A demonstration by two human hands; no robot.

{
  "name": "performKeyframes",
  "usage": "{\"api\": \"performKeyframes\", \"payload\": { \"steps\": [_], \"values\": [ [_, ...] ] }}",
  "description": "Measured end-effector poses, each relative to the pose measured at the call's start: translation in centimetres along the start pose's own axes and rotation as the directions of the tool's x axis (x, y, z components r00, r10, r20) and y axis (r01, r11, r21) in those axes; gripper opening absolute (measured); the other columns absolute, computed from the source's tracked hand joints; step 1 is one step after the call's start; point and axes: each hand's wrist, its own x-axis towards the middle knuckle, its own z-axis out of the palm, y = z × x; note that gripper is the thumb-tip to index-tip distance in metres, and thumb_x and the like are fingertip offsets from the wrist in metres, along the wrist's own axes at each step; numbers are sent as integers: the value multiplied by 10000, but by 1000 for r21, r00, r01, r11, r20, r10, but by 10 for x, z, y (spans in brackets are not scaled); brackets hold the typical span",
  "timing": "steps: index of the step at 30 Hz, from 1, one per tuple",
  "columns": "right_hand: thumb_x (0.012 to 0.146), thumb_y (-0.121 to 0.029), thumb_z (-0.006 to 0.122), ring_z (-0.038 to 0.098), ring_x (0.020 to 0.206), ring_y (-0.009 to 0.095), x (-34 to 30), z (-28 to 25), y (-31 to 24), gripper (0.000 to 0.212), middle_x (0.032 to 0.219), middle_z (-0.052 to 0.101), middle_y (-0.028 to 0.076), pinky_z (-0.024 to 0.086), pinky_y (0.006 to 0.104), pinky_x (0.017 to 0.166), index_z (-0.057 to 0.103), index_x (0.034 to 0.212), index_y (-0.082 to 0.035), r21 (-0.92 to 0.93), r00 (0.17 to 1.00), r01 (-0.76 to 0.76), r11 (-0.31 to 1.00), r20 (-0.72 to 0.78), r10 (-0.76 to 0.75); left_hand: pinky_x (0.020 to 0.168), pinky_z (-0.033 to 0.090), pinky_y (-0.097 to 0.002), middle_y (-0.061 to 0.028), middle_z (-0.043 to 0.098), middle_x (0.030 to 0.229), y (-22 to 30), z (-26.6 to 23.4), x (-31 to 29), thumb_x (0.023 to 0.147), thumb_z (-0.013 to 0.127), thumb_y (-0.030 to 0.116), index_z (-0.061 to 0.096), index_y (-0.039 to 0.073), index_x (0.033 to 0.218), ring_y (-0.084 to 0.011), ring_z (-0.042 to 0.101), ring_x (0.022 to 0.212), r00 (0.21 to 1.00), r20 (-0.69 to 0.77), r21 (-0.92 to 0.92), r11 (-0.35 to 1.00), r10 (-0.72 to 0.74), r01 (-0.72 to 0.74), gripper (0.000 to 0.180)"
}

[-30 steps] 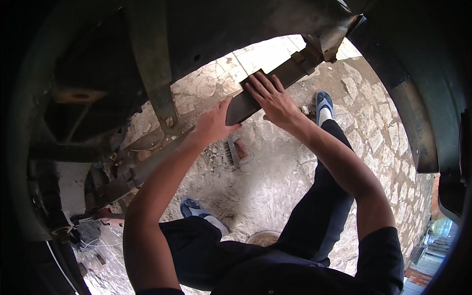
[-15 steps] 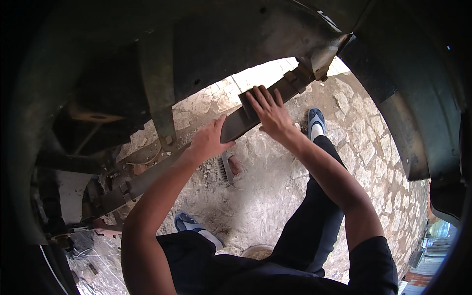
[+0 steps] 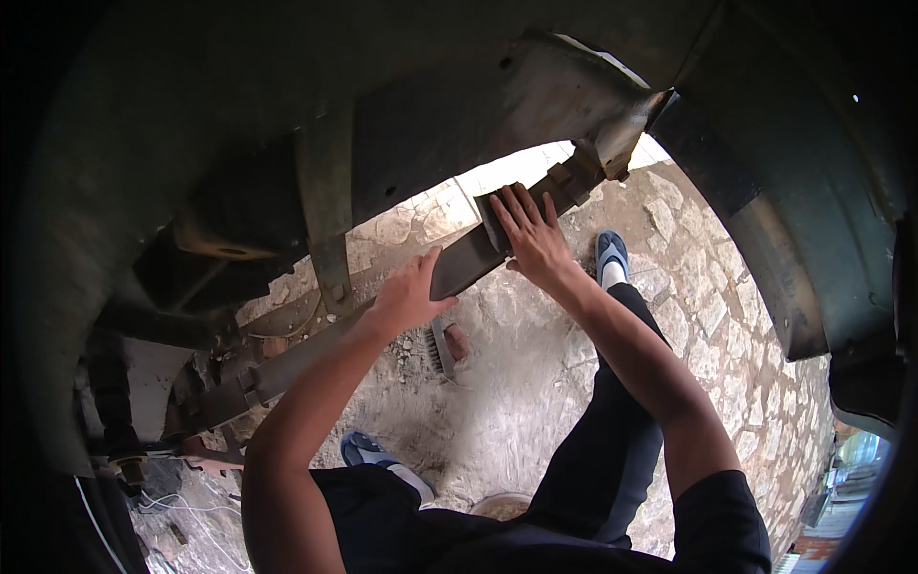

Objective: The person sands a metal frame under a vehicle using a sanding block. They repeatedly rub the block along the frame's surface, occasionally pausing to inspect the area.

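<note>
A long dark leaf spring (image 3: 463, 267) runs slantwise beneath a vehicle body, from lower left to upper right. My left hand (image 3: 409, 292) grips it around the middle, thumb on the near edge and fingers over the top. Farther up, my right hand (image 3: 537, 239) holds a dark flat piece (image 3: 491, 222) against the spring, fingers stretched across it and thumb at the near side. The piece could be abrasive sheet; its kind is unclear. A metal clamp (image 3: 559, 175) sits on the spring beyond my right hand. On the ground below lies a wire brush (image 3: 441, 348).
Dark body panels (image 3: 430, 134) arch overhead, and a curved fender (image 3: 794, 220) hangs at the right. A metal strap (image 3: 326, 210) drops near the spring. Stone paving (image 3: 712, 287) lies underfoot. A white cable (image 3: 196, 512) trails at lower left, near a round container's rim (image 3: 502, 505).
My right hand and the dark piece have slid slightly up the spring toward the clamp. The left hand keeps its place on the spring. The whole view has shifted a little.
</note>
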Motion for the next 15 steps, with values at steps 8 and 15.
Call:
{"api": "performKeyframes", "payload": {
  "steps": [8, 15],
  "values": [
    [639, -309, 914, 172, 1531, 313, -6, 12, 6, 1258, 1654, 186, 126, 184, 584, 1216, 128, 1603, -119, -45, 995, 65, 997, -74, -68, 946, 512, -478, -240, 566, 1232, 1, 2, 0, 832, 744, 509, 261, 58, 1526, -420, 614, 1111, 1000, 1, -10, 1000, 2, -2, 958],
    [632, -259, 917, 189, 1525, 317, 0, 11, 2, 1240, 1644, 213, 135, 192, 577, 1216, 151, 1596, -113, -55, 993, 85, 995, -73, -89, 908, 524, -489, -274, 578, 1253, -3, 7, -2, 807, 779, 456, 278, 37, 1506, -438, 632, 1082, 999, -49, -31, 999, 11, -12, 957]
  ]
}}
